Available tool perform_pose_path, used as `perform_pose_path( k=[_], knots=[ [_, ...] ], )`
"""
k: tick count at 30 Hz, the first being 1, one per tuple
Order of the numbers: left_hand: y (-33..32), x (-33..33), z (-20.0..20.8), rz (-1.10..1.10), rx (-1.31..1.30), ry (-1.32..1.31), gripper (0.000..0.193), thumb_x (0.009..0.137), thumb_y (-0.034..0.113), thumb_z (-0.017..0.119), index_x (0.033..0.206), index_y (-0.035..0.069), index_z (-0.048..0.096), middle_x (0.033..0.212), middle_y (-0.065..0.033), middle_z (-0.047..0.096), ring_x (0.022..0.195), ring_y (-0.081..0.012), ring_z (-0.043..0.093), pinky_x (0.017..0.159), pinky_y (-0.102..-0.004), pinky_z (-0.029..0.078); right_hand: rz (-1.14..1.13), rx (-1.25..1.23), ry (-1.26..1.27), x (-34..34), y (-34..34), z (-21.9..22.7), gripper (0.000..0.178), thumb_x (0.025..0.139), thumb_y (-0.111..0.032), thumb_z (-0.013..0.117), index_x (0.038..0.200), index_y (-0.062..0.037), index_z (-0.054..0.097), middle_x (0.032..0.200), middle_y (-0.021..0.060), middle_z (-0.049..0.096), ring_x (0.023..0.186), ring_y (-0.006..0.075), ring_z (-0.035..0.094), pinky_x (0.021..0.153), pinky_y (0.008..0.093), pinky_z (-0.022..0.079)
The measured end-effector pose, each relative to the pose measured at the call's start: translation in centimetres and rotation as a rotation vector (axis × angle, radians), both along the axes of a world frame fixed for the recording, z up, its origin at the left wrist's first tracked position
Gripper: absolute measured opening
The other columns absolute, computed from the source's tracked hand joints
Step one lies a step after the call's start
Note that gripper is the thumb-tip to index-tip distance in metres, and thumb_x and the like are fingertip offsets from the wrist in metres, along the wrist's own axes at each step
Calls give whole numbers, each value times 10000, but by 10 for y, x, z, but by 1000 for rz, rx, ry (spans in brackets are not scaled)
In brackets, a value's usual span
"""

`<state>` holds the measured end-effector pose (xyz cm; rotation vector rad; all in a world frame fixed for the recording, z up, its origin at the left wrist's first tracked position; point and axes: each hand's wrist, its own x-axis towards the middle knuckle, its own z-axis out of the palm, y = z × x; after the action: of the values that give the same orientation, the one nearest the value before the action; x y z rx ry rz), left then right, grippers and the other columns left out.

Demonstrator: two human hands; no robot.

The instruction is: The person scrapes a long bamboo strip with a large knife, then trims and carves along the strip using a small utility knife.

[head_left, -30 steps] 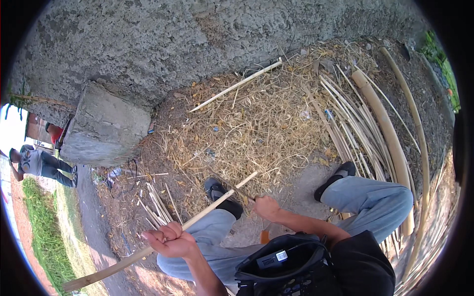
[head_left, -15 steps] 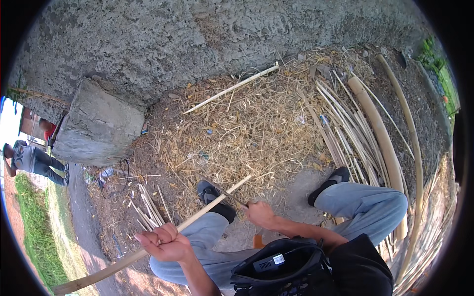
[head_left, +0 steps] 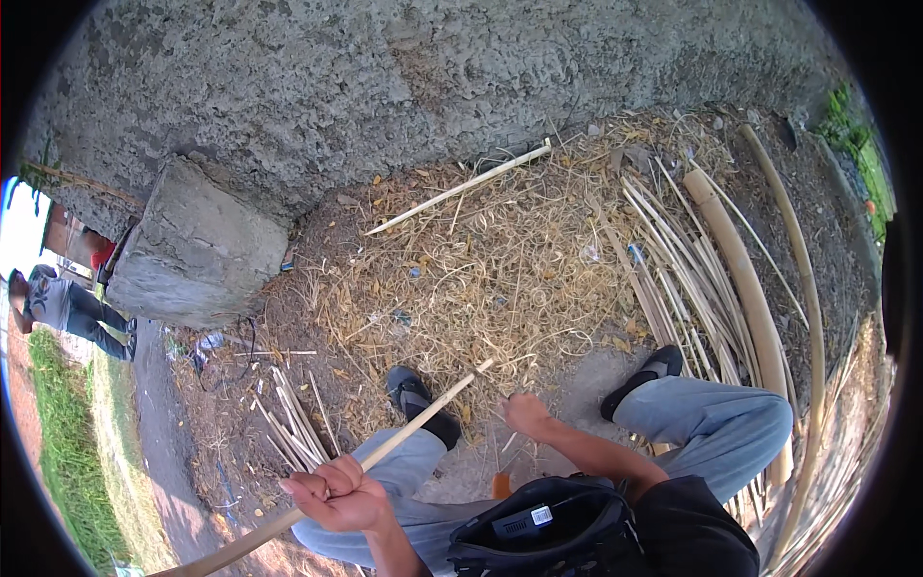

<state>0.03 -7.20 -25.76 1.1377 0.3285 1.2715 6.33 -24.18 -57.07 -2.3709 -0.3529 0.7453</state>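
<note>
A long pale bamboo strip (head_left: 423, 419) slants from the lower left up to the middle, passing over my left knee. My left hand (head_left: 336, 495) is closed around it, palm up, with the strip's far end sticking out ahead over the ground beside my left shoe. My right hand (head_left: 529, 415) is a fist around the handle of a knife (head_left: 502, 395), just right of that far end. The thin blade is hard to make out and points toward the strip's tip; whether it touches cannot be told.
Curly shavings (head_left: 481, 279) cover the ground ahead. Split bamboo strips (head_left: 687, 269) and a thick bamboo piece (head_left: 735, 260) lie at right. More strips (head_left: 296, 413) lie at left, near a concrete block (head_left: 207, 240). A rough wall (head_left: 461, 87) stands beyond; a person (head_left: 77, 308) stands far left.
My left hand has moved right and slightly down, carrying the bamboo strip. My right hand with the knife has shifted a little to the right, toward the strip's far end.
</note>
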Motion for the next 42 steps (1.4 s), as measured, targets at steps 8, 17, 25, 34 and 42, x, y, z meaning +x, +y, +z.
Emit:
perform_pose_path(
  k=[8,17,25,34,42],
  knots=[
    [-5,3,-1,-80,54,4,489,1073,356,393,651,186,216,454,52,153,370,-49,100,359,-255,94,39,-10,90,10,-7,6,482,1008,-392,473,929,34,684,806,329,658,805,501,668,745,563,550],
    [-5,-2,-6,-54,42,1,484,1074,356,393,656,183,221,459,56,151,368,-50,101,357,-250,100,45,61,84,-4,3,28,453,991,-384,509,933,32,680,799,331,651,803,517,658,752,564,550],
    [7,-7,-6,-35,-35,-15,499,1076,357,388,640,189,213,457,56,150,372,-54,91,366,-261,85,112,-4,101,3,5,29,438,988,-357,503,916,33,688,835,322,661,834,511,662,791,565,543],
    [5,-12,-7,-92,-2,-32,476,1079,331,390,649,190,239,460,48,157,396,-57,65,387,-266,62,165,-26,57,-5,-11,-1,385,971,-311,516,945,38,677,808,304,668,786,497,669,749,562,552],
    [2,-10,-6,-100,43,-49,475,1084,331,371,650,184,245,456,50,162,387,-56,73,377,-270,75,25,-186,51,0,-17,-1,367,969,-319,526,949,9,687,847,320,665,826,495,668,760,555,551]
  ],
)
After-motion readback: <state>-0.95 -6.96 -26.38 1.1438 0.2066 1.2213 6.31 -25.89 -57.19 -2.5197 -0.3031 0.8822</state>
